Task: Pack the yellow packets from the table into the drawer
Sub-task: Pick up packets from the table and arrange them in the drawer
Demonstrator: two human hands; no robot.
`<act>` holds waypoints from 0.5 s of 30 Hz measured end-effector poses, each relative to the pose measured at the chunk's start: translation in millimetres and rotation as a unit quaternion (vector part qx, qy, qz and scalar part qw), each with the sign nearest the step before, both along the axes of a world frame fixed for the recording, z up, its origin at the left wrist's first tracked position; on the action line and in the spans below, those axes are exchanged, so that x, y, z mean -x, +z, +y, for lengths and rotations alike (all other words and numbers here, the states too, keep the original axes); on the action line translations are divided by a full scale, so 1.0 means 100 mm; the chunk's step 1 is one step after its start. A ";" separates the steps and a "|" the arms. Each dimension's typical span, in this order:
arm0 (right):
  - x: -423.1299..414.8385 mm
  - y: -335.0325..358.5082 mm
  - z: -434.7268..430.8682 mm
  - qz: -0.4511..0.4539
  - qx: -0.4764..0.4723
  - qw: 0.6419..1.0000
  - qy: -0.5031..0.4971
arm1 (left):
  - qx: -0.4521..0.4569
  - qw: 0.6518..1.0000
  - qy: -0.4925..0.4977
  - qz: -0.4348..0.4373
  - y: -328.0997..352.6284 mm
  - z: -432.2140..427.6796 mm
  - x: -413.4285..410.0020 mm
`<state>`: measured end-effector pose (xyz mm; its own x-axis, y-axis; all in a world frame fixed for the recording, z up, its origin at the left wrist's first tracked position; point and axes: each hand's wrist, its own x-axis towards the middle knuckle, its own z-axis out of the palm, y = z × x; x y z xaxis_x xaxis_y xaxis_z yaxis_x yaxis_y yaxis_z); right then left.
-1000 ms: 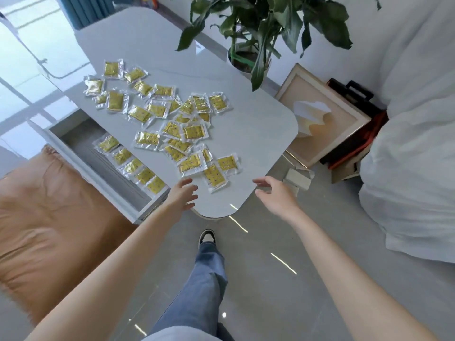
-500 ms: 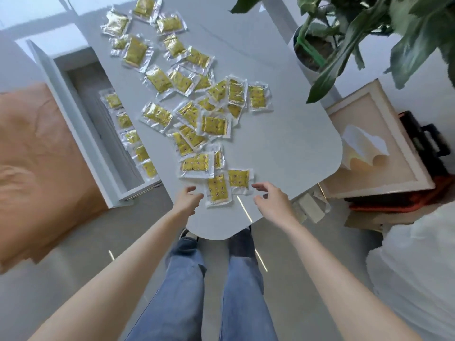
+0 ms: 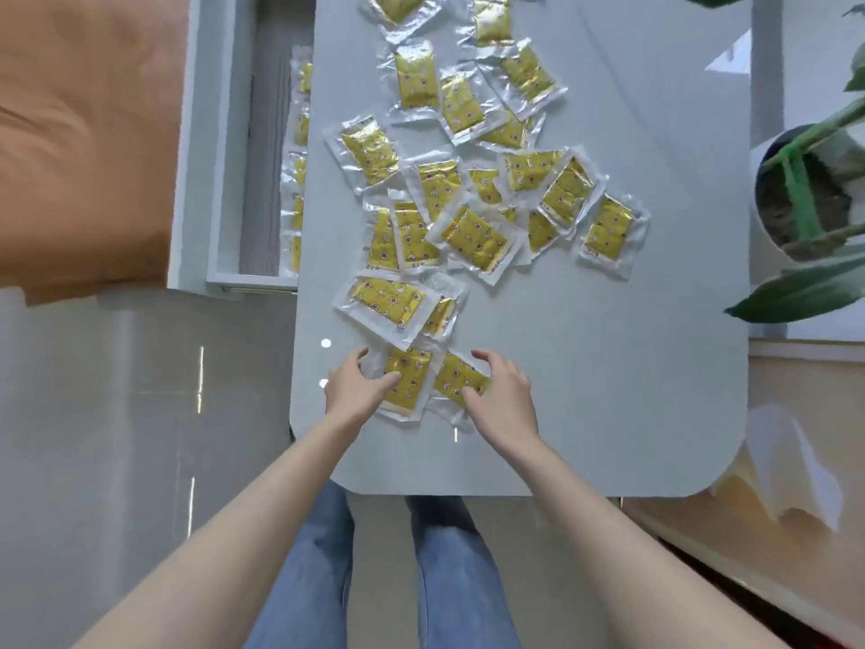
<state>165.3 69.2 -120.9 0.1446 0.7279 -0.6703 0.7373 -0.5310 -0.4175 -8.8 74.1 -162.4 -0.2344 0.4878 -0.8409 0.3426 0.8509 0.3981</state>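
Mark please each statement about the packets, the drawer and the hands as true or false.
1. The drawer is open and holds stored packets. True.
2. The left hand grips the left packet. True.
3. The right hand holds nothing. False: it grips the right packet.
4. The table packets lie in one neat row. False: they are scattered and many overlap.
5. The plant pot stands on the drawer's side. False: it is at the opposite, right side.

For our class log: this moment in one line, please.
left hand: grips left packet | right hand: grips right packet | drawer: open
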 end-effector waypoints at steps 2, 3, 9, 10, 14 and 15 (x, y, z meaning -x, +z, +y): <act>0.00 -0.19 0.06 -0.007 -0.003 0.999 0.033 | -0.017 0.999 -0.007 0.038 -0.13 -0.04 -0.07; 0.00 -0.29 0.08 -0.012 -0.003 0.999 0.050 | -0.027 0.997 -0.017 0.065 -0.18 -0.06 -0.11; 0.04 -0.71 0.08 -0.090 -0.044 0.986 0.133 | -0.080 0.968 -0.106 0.215 -0.36 -0.15 -0.35; 0.04 -0.74 0.07 -0.094 -0.050 0.985 0.137 | -0.086 0.965 -0.107 0.223 -0.39 -0.17 -0.37; -0.02 -0.80 0.06 -0.078 -0.015 0.989 0.125 | -0.096 0.971 -0.080 0.205 -0.45 -0.23 -0.39; -0.04 -0.80 0.06 -0.075 0.001 0.989 0.125 | -0.097 0.972 -0.074 0.199 -0.46 -0.24 -0.40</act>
